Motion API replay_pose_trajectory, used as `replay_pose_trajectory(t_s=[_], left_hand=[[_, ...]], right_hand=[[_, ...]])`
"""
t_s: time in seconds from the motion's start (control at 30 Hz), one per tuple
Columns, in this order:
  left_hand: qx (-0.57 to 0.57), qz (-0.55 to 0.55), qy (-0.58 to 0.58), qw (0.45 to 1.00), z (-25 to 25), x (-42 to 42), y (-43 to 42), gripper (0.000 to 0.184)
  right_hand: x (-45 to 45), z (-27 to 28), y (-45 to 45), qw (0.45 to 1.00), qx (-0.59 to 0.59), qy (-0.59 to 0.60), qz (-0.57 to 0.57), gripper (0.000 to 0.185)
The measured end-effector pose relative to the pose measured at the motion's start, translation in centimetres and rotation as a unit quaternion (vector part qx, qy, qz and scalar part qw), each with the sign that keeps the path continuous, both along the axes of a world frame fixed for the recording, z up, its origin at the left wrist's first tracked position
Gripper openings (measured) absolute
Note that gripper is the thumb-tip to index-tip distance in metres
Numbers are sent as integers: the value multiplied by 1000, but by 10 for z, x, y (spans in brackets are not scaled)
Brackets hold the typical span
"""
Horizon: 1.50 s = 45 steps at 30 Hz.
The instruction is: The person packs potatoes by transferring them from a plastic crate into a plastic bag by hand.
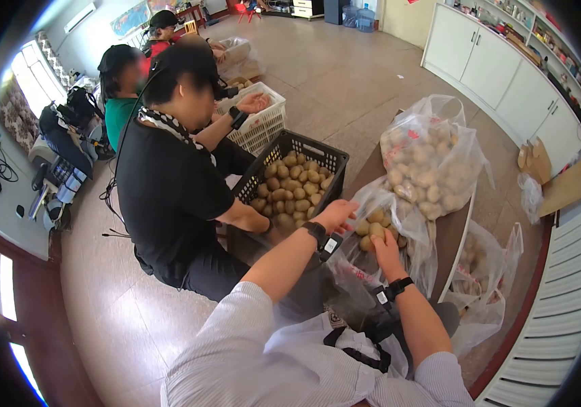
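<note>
A clear plastic bag (406, 227) lies open in front of me with several potatoes (387, 218) in it. My right hand (388, 252) reaches to its mouth, fingers curled round a potato (376, 231). On the bag's left edge is my left hand (335, 216), palm down with fingers stretched out and apart; nothing shows in its grasp. Left of it stands a black crate (311, 146) holding many potatoes. A co-worker's hand is partly hidden at the crate's near side.
A fuller bag of potatoes (429, 159) sits just beyond the open one. More bags (480, 264) rest on the floor at right. A co-worker in black (168, 176) sits close on my left, with a white crate (267, 122) farther along. White cabinets (494, 68) line the far right.
</note>
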<state>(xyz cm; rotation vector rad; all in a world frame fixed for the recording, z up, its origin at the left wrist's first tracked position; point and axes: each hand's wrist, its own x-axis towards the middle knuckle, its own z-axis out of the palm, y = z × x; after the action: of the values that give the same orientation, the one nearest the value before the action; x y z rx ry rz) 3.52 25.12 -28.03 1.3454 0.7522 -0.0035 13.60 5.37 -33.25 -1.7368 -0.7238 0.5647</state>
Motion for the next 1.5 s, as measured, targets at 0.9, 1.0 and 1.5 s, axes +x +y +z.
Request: replay_pose_trajectory(t_s=[0.9, 1.0, 1.5], left_hand=[[-200, 278, -158, 926, -65, -11, 61, 31], [-218, 322, -134, 911, -69, -15, 73, 35], [-150, 407, -127, 892, -73, -27, 81, 20]], right_hand=[[8, -60, -65, 886, -192, -423, -3, 37], [9, -70, -73, 889, -198, -412, -7, 38], [18, -62, -66, 970, -96, -210, -72, 38]])
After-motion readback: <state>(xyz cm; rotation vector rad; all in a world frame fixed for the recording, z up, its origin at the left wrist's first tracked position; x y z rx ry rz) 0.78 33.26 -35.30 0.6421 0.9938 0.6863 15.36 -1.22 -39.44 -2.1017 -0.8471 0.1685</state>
